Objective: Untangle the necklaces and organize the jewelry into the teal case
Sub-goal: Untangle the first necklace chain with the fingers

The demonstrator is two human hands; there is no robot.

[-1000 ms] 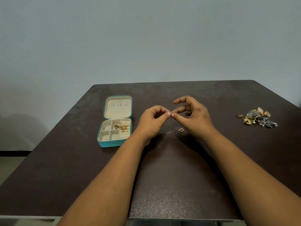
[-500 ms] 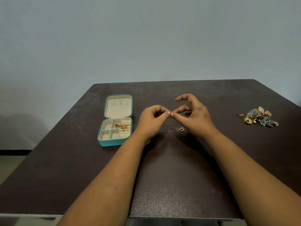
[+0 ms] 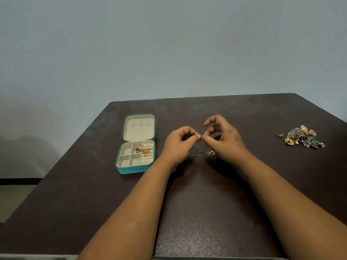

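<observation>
My left hand (image 3: 178,143) and my right hand (image 3: 225,141) meet fingertip to fingertip above the middle of the dark table (image 3: 197,212). Both pinch the ends of a thin gold necklace (image 3: 206,153), whose chain loops down to the tabletop with a small round pendant at its right end. The teal case (image 3: 135,169) lies open to the left of my left hand, lid back. A gold chain (image 3: 144,150) rests in its upper middle compartment. A pile of mixed gold and silver jewelry (image 3: 302,137) sits at the far right.
A single gold ring (image 3: 279,134) lies just left of the jewelry pile. The table's far edge runs in front of a plain grey wall. The left table edge drops to the floor (image 3: 15,196).
The hands stay pinched together on the necklace. The chain's loop on the table has bunched slightly nearer the pendant.
</observation>
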